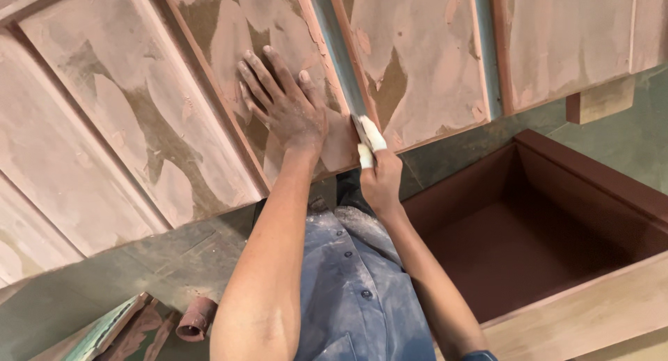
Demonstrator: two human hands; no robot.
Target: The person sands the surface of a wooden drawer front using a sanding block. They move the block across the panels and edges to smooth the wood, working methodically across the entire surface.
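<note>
At the far left I see the wooden panel (139, 124), patched with pinkish filler, running to its near edge. My left hand (289, 107) lies flat and open on it, fingers spread, gripping nothing. Just right of it, my right hand (381, 180) is closed around a white-wrapped scraper (367, 135) at the panel's near edge. The tool's long axis follows the groove (341, 62) away from me. Rightmost sits a dark brown box (550, 215).
</note>
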